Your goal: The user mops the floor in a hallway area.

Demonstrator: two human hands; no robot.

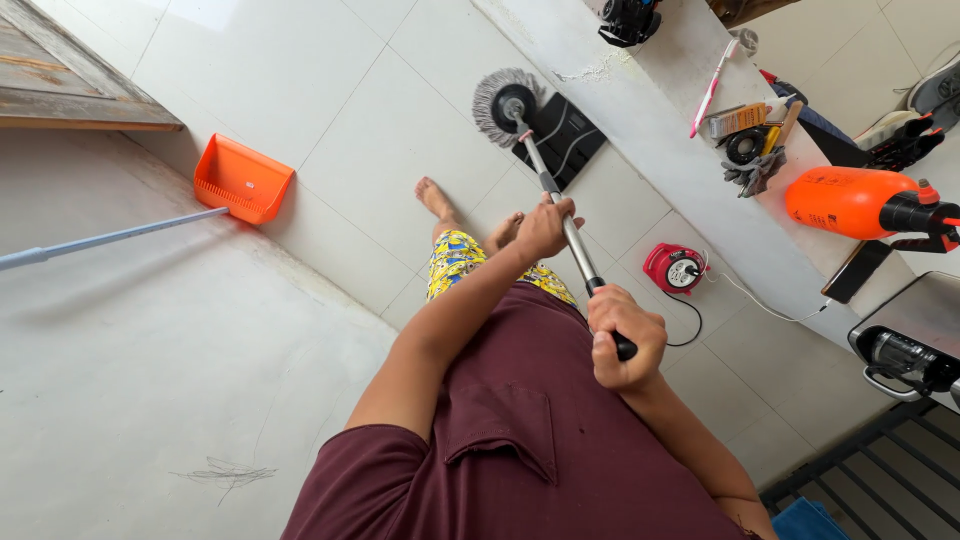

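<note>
On tiles: left hand (545, 228) mid-pole, right hand (625, 335) at grip, both clamped on mop (508, 103); I'd keep head flat.

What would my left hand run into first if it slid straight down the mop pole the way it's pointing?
Your left hand points along the pole toward the round grey mop head on the white tiled floor. Nothing shows between them, so probably the mop head, though depth is uncertain.
</note>
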